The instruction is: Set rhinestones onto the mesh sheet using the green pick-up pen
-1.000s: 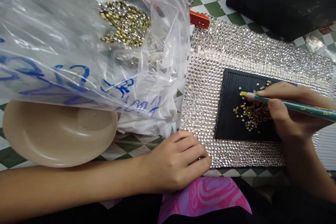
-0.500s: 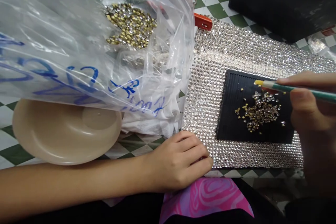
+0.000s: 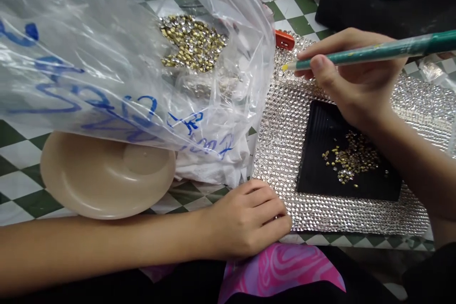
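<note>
My right hand (image 3: 351, 73) pinches a green picker pencil (image 3: 374, 51); its yellow tip touches the far left part of the rhinestone-covered sheet (image 3: 281, 152). A black ridged tray (image 3: 320, 171) lies on that sheet and holds several loose gold-backed rhinestones (image 3: 351, 159). With fingers curled, my left hand (image 3: 249, 221) presses down the sheet's near left corner. A large clear plastic bag (image 3: 117, 61) with blue writing lies to the left, and a heap of gold-backed stones (image 3: 194, 42) shows through it.
A beige plastic dish (image 3: 103, 178) sits under the bag on the green-and-white checked table (image 3: 21, 152). Orange clips (image 3: 285, 40) lie beyond the sheet. A black object (image 3: 356, 4) fills the far right. Pink patterned cloth (image 3: 281, 268) lies at the near edge.
My right hand has lifted the pencil off the black tray and carried it up and left to the sheet's far left corner. The left hand has stayed put.
</note>
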`<state>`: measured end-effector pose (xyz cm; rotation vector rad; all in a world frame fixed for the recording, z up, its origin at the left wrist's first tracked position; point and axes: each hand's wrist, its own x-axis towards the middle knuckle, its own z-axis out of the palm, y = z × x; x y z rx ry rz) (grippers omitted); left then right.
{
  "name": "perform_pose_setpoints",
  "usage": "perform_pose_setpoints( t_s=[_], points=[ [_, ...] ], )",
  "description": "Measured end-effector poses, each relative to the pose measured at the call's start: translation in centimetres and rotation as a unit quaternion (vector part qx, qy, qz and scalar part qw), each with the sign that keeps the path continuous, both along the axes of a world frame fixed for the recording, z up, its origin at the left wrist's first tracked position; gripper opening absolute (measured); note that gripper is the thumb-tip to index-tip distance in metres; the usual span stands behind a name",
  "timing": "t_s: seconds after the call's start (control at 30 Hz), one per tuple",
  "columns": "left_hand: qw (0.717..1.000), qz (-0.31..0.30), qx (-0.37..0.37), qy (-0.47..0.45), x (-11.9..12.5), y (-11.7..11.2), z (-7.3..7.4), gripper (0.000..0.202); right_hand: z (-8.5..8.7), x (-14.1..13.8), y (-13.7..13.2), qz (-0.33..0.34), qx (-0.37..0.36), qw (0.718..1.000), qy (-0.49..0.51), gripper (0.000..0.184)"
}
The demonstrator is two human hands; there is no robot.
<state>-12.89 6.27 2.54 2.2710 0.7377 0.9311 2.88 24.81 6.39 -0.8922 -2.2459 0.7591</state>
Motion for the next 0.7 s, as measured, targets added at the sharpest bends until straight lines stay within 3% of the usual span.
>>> perform_pose_setpoints(
  t_s=[0.7],
  points=[
    [1.000,0.003,0.001,-0.004,0.15,-0.01,-0.11,0.017,-0.07,0.20,-0.13,0.015,0.040,0.998,-0.035,0.017]
  ],
)
